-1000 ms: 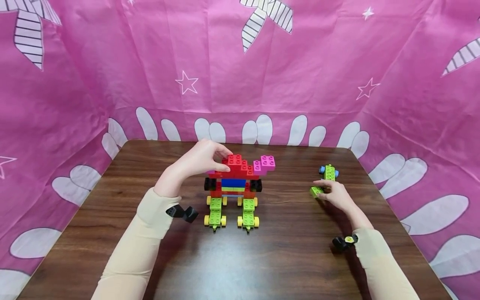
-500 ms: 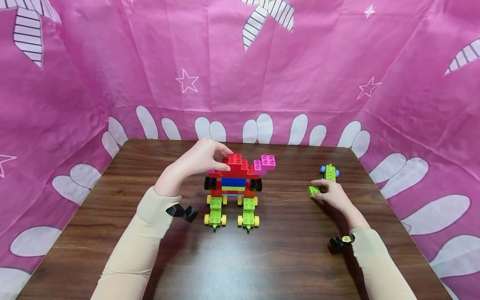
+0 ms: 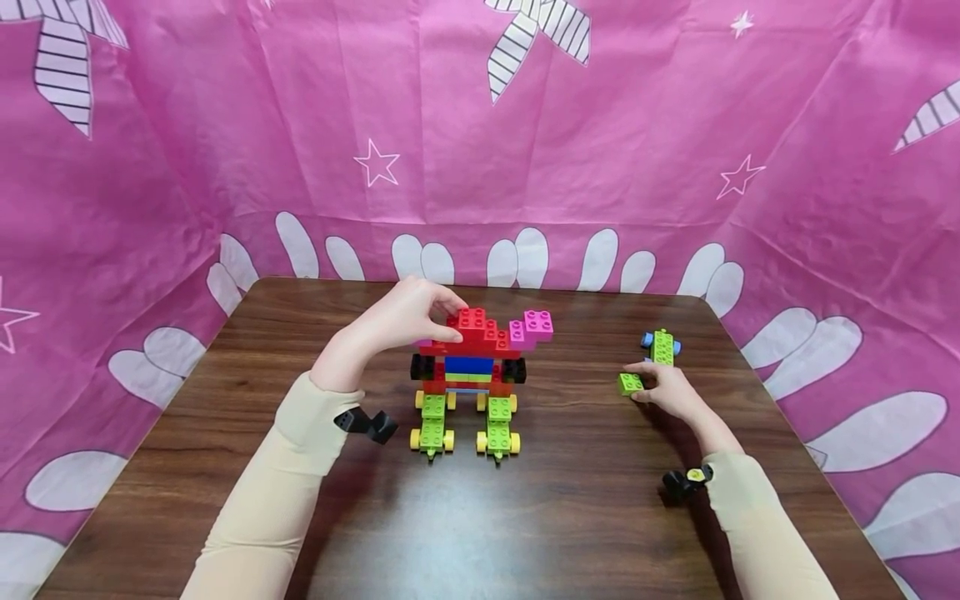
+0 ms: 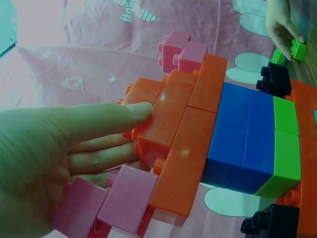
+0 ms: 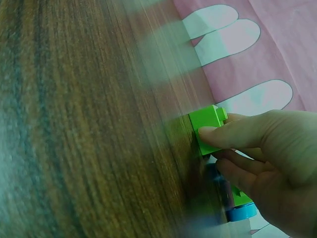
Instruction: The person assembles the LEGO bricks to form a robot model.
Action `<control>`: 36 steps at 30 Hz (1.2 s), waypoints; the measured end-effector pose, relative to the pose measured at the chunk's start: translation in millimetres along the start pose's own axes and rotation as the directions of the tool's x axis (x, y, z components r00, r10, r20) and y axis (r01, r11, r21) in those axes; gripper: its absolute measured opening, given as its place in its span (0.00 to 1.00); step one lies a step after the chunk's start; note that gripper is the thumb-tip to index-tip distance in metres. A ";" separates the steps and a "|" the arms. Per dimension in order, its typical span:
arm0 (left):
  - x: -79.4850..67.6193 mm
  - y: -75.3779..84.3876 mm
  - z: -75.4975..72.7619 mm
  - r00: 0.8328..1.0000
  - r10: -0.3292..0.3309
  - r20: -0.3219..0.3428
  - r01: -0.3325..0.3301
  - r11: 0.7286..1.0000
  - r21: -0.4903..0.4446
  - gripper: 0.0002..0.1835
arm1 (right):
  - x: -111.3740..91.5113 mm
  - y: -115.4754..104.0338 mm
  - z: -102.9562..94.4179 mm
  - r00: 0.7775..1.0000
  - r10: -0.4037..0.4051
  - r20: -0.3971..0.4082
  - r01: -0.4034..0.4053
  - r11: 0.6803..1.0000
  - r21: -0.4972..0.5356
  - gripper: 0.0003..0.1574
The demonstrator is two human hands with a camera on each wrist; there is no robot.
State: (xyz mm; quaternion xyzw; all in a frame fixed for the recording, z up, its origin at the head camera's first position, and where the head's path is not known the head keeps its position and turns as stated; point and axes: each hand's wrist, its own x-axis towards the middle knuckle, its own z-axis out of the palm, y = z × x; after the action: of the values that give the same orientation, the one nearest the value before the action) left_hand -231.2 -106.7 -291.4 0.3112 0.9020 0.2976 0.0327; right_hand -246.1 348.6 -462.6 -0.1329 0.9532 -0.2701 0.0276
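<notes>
A figure built of toy bricks stands mid-table, with red bricks (image 3: 474,331) stacked at its top and a pink brick (image 3: 537,322) at its right end. Its blue brick (image 3: 468,365) middle sits between black bricks, above two lime wheeled bases (image 3: 432,429) with yellow wheels. My left hand (image 3: 401,315) grips the red top, thumb on the near side and fingers behind, as the left wrist view (image 4: 44,144) confirms. Over on the right, my right hand (image 3: 670,390) pinches a small lime green brick (image 5: 205,128) at the tabletop; its thumb lies on the brick's side.
Just behind the right hand lies a lime wheeled base (image 3: 663,346) with blue wheels, partly hidden by that hand. The brown wooden table (image 3: 480,525) ends at a pink patterned curtain (image 3: 465,167) at the back and both sides.
My right hand has shifted slightly left with the lime green brick, and more of the brick shows now. My left hand and the figure have stayed in place.
</notes>
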 end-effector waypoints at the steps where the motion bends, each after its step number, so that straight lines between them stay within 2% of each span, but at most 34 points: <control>1: 0.1 0.0 0.1 1.000 0.002 0.000 -0.002 1.000 0.000 0.20 | -0.2 -0.3 -0.1 1.000 0.001 0.001 -0.001 1.000 -0.001 0.29; 7: 0.1 0.7 -0.6 1.000 -0.002 -0.004 0.002 1.000 0.000 0.20 | -1.2 -4.7 -1.5 0.999 0.034 -0.029 -0.034 0.999 0.005 0.27; 13: 0.1 1.0 -2.0 1.000 -0.006 0.000 0.006 1.000 0.003 0.20 | 3.4 -20.6 -5.1 0.989 0.055 -0.140 -0.048 0.998 0.051 0.27; 16: 0.2 0.6 -2.3 1.000 -0.003 0.002 0.003 1.000 0.001 0.20 | 8.1 -34.2 -9.5 0.980 0.046 -0.196 -0.031 0.996 0.081 0.27; 22: -0.1 0.3 -2.6 1.000 0.003 0.001 -0.003 1.000 0.009 0.20 | 19.5 -67.1 -21.8 0.962 -0.006 -0.271 0.028 0.997 0.077 0.27; 36: -0.8 1.0 -1.6 1.000 0.000 -0.001 0.000 1.000 0.003 0.21 | 42.8 -140.8 -42.0 0.944 -0.078 -0.319 0.141 0.974 0.180 0.27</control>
State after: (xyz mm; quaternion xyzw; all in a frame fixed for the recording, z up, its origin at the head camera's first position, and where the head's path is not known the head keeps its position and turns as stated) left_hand -230.4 -107.3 -289.7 0.3110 0.9025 0.2964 0.0320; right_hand -259.0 243.2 -352.4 -0.1384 0.9048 -0.3831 -0.1243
